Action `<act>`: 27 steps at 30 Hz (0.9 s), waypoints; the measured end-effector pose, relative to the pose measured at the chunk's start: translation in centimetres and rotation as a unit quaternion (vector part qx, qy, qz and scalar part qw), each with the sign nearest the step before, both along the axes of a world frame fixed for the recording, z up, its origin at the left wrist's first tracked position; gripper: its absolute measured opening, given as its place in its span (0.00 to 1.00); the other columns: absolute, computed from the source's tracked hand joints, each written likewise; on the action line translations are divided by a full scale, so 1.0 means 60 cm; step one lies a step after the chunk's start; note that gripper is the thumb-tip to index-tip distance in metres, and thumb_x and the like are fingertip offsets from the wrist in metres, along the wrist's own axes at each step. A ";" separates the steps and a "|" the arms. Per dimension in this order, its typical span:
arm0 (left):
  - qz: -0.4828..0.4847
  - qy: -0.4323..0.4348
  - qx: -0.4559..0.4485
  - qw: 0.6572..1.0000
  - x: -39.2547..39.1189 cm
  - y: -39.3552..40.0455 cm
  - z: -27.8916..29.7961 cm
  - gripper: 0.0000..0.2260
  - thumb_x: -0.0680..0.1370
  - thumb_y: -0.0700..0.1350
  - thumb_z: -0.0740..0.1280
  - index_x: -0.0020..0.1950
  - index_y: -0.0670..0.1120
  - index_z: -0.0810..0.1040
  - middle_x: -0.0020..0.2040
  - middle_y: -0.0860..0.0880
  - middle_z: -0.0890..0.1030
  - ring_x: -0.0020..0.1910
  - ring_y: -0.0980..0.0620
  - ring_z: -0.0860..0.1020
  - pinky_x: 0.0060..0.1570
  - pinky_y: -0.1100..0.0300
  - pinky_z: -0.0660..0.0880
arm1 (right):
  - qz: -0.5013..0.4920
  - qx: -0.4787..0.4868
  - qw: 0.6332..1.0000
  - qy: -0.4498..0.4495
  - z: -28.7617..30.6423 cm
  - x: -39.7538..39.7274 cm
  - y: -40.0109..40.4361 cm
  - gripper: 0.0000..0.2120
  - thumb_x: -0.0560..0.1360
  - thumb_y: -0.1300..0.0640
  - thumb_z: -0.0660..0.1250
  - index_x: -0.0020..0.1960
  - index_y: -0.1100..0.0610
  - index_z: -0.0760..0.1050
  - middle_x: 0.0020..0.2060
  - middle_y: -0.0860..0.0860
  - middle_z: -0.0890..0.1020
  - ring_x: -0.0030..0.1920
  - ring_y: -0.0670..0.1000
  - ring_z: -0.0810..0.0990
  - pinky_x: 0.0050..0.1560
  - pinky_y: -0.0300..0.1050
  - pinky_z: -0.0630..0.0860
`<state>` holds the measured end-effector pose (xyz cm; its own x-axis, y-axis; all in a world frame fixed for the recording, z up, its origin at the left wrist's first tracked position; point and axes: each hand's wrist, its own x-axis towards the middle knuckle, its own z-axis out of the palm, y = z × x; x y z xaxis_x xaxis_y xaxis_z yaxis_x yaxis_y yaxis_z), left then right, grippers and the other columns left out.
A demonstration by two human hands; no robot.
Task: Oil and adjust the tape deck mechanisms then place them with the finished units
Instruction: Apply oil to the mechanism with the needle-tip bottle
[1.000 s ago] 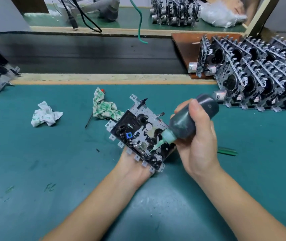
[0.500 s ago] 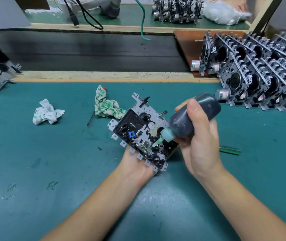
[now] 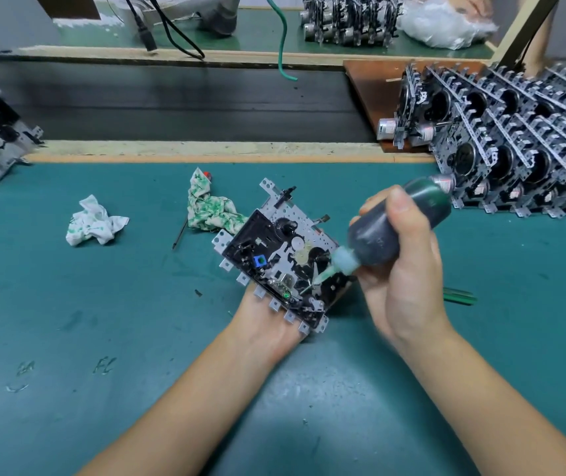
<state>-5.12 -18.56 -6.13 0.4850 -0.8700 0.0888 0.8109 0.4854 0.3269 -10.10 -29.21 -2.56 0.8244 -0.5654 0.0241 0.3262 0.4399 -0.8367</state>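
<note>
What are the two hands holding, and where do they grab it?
Right hand grips the dark oil bottle around its body. Left hand holds the tape deck mechanism from underneath.

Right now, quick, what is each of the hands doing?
Left hand: under the tape deck mechanism, holding it up; fingers hidden, so its grip cannot be told.
Right hand: gripping the dark oil bottle, nozzle on the mechanism.

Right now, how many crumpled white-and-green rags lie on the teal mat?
2: one crumpled white-and-green rag lies alone at left; the other lies behind the held tape deck mechanism, its near edge hidden.
</note>
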 end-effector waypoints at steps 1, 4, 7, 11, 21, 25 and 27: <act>0.002 -0.021 0.009 1.000 0.004 0.006 0.002 0.06 0.72 0.43 0.71 0.36 0.43 0.85 0.31 0.51 0.82 0.36 0.56 0.82 0.38 0.63 0.78 | -0.003 0.018 1.000 -0.007 0.004 0.001 -0.009 0.08 0.71 0.49 0.64 0.42 0.54 0.71 0.28 0.43 0.77 0.27 0.41 0.75 0.24 0.33 0.71; 0.104 -0.041 0.187 0.976 0.018 0.006 0.009 0.20 0.81 0.42 0.55 0.40 0.46 0.85 0.37 0.48 0.82 0.36 0.53 0.81 0.40 0.58 0.77 | -0.039 0.079 0.995 -0.045 0.011 0.005 -0.047 0.17 0.76 0.44 0.61 0.34 0.52 0.77 0.28 0.46 0.76 0.27 0.42 0.74 0.21 0.32 0.67; 0.315 -0.304 0.494 0.751 0.027 0.008 0.024 0.07 0.80 0.45 0.61 0.48 0.51 0.79 0.46 0.54 0.79 0.38 0.62 0.75 0.41 0.69 0.71 | -0.080 0.061 0.995 -0.011 0.011 0.007 -0.075 0.14 0.73 0.46 0.64 0.41 0.56 0.78 0.36 0.51 0.78 0.31 0.45 0.75 0.28 0.35 0.74; 0.344 -0.421 0.505 0.670 0.036 0.014 0.018 0.06 0.77 0.43 0.68 0.53 0.48 0.76 0.48 0.56 0.80 0.43 0.67 0.75 0.44 0.75 0.68 | -0.091 -0.024 0.993 0.068 -0.007 0.015 -0.094 0.13 0.71 0.52 0.69 0.49 0.60 0.74 0.40 0.53 0.81 0.35 0.49 0.81 0.39 0.42 0.80; 0.326 -0.520 0.555 0.561 0.043 0.023 0.012 0.14 0.67 0.52 0.76 0.48 0.55 0.77 0.44 0.57 0.82 0.47 0.56 0.78 0.49 0.58 0.74 | -0.001 -0.324 0.934 0.148 -0.054 0.030 -0.090 0.16 0.71 0.63 0.72 0.54 0.47 0.74 0.49 0.41 0.81 0.47 0.34 0.79 0.49 0.28 0.72; 0.205 -0.574 0.549 0.572 0.069 0.040 0.016 0.14 0.66 0.53 0.76 0.49 0.56 0.78 0.46 0.58 0.81 0.47 0.58 0.78 0.50 0.60 0.74 | 0.000 -0.333 0.932 0.142 -0.061 0.035 -0.093 0.17 0.72 0.65 0.71 0.51 0.47 0.70 0.46 0.42 0.81 0.46 0.38 0.80 0.52 0.33 0.73; 0.159 -0.582 0.545 0.582 0.082 0.047 0.016 0.16 0.66 0.53 0.76 0.51 0.54 0.78 0.46 0.59 0.81 0.48 0.58 0.78 0.51 0.62 0.73 | 0.003 -0.355 0.922 0.154 -0.063 0.035 -0.097 0.17 0.72 0.64 0.71 0.50 0.47 0.69 0.46 0.40 0.81 0.48 0.39 0.79 0.55 0.36 0.72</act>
<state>-0.20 -15.75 -5.17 0.7994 -0.6008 -0.0028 -0.3423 -0.4594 0.8196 -7.97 -35.03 -6.34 0.8570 -0.4930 0.1496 0.0235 -0.2527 -0.9673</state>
